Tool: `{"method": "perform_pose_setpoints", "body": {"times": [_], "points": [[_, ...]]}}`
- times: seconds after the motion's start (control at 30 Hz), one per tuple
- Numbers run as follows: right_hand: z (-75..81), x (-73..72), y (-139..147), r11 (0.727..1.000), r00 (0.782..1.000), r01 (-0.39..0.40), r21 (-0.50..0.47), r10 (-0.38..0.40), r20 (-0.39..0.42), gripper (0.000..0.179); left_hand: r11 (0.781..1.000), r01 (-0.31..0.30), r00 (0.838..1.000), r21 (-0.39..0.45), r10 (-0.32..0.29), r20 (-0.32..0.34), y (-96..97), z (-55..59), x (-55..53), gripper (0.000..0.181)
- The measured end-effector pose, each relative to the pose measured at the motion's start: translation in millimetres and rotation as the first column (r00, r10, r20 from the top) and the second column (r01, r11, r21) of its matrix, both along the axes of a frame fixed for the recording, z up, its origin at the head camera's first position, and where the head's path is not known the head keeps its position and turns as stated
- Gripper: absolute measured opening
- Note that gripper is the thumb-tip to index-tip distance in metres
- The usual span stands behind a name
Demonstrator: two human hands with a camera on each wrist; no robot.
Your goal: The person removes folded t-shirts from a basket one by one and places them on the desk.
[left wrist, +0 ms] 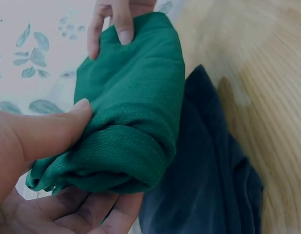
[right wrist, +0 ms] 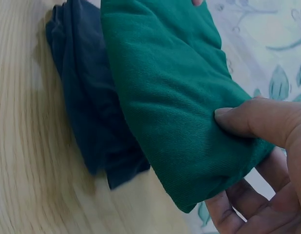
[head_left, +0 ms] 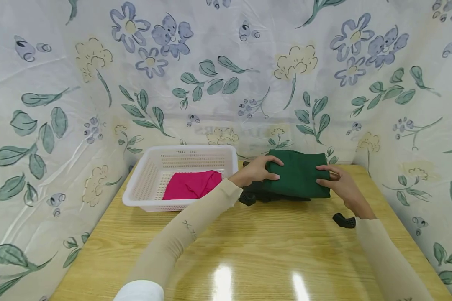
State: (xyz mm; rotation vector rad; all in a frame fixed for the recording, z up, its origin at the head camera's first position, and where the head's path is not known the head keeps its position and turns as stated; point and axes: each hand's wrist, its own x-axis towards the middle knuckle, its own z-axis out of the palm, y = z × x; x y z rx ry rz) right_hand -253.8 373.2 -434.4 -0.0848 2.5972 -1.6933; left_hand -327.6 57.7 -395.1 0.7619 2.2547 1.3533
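Green folded cloth, right of centre in the head view, is held between left hand and right hand. Each pinches one end, thumb on the upper face, fingers underneath.

Risks, as judged: each grip takes in only an end, so a slack thumb could let the lower layers slide out and the bundle unroll. Uneven pull could skew the folds; a sagging middle might drag dark folded cloth out of line. Whether the two cloths touch: cannot tell.

Materials: green fabric matte, finely ribbed, thick; layers roll into a rounded fold at the left hand's end, lower left in the left wrist view. Dark cloth smoother-looking, creased lengthwise, pointed corner. White basket, left of centre, perforated plastic, flared rim; inside, flat pink cloth, one diagonal crease. Wooden tabletop, grained, glossy.
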Motion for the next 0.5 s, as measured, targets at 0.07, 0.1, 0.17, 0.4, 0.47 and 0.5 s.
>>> {"method": "perform_pose_setpoints", "body": {"times": [0.07,0.1,0.17,0.4,0.47,0.5], "points": [[-1.0,0.7,7,1.0,1.0,0.015,-0.003,-0.015,0.012,0.062,1.0,0.004,1.0,0.011,-0.004,-0.002,7.4,-0.8,1.4,0.04],[-1.1,1.3,10,1.0,1.0,0.023,0.0,-0.023,0.016,0.062,1.0,0.006,1.0,0.013,-0.006,-0.009,11.7,-0.8,2.1,0.04],[-1.6,2.4,17,0.999,0.999,0.041,-0.003,-0.041,0.024,0.062,1.0,0.007,1.0,0.018,-0.006,-0.021,21.1,-2.2,2.9,0.039],[-2.0,7.3,37,0.996,0.997,0.074,0.043,-0.075,0.017,0.062,1.0,-0.004,0.997,0.012,0.005,-0.077,49.7,-12.7,3.0,0.04],[-1.9,8.6,41,0.995,0.997,0.082,0.055,-0.082,0.004,0.062,1.0,-0.012,0.997,0.017,0.013,-0.082,55.8,-15.2,3.1,0.04],[-2.1,9.0,43,0.995,0.997,0.083,0.058,-0.083,-0.002,0.062,1.0,-0.017,0.996,0.019,0.018,-0.084,58.5,-16.2,3.4,0.041]]}}
